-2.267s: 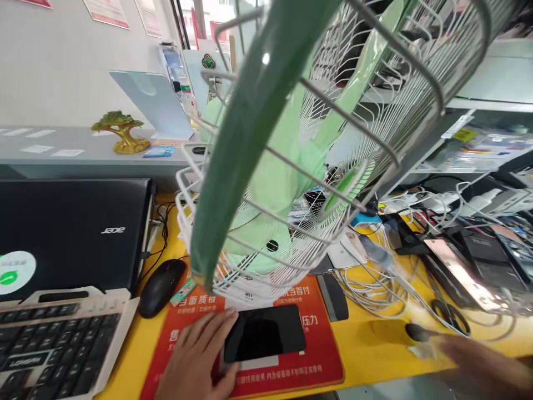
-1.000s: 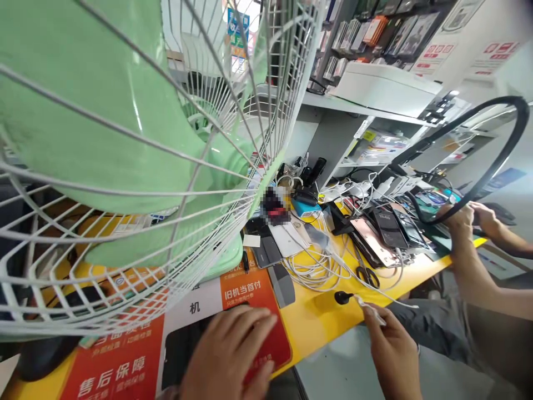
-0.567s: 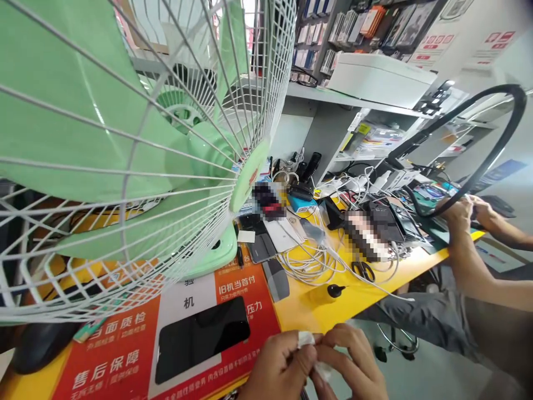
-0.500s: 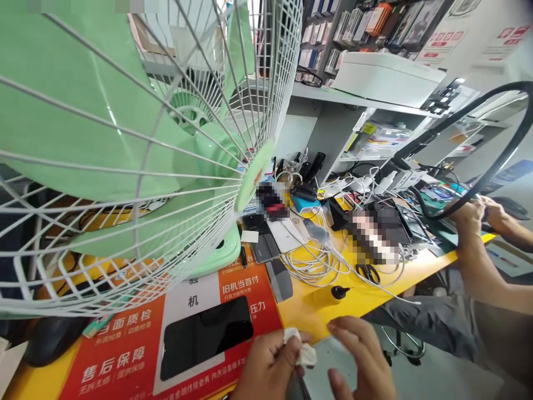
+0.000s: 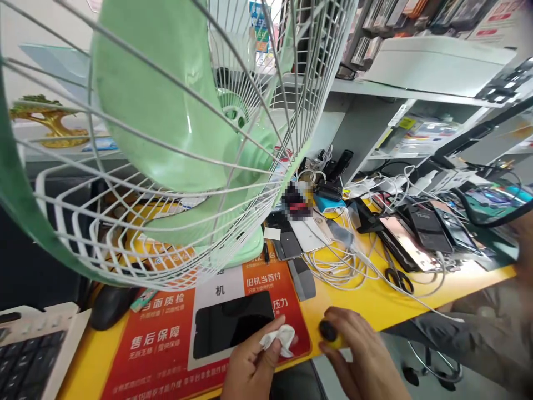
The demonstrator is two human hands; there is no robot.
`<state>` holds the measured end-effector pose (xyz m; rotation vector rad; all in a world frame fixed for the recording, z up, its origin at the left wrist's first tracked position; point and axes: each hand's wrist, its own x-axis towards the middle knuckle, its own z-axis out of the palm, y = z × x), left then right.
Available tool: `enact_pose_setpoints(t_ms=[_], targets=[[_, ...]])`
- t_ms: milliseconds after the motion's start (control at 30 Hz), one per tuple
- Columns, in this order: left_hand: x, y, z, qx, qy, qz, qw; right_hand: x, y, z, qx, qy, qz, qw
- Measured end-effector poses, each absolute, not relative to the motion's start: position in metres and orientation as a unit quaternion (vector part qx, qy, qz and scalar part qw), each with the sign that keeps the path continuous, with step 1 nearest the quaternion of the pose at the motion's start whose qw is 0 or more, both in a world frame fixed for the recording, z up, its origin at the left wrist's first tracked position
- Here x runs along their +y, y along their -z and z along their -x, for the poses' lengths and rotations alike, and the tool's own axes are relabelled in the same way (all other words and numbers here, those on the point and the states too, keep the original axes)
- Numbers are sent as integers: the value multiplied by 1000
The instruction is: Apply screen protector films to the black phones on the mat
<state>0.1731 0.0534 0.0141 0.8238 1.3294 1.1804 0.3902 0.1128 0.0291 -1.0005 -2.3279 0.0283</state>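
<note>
Left hand pinches a crumpled white wipe just right of the black phone. Right hand, beside it, grips a small black-capped yellow bottle.

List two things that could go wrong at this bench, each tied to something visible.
1. The phone lies near the bench edge by the left hand holding a white wipe; a nudge might knock it off.
2. The right hand grips a small black-capped bottle; liquid could spill on the red mat.
</note>
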Motion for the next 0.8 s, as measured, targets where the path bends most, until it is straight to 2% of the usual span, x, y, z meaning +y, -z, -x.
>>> enact_pose_setpoints(t_ms=[133,400,633,800], targets=[[53,-19,-162,584,-535,-380,478,108,-45,-366,-916,22,322,237],[47,-15,-153,588,-566,-412,405,113,-52,-352,-922,79,305,224],[46,-1,-138,533,-541,-535,371,114,-72,-352,-936,151,258,186],[46,-6,-139,527,-552,-529,372,113,-57,-352,-927,88,290,223]])
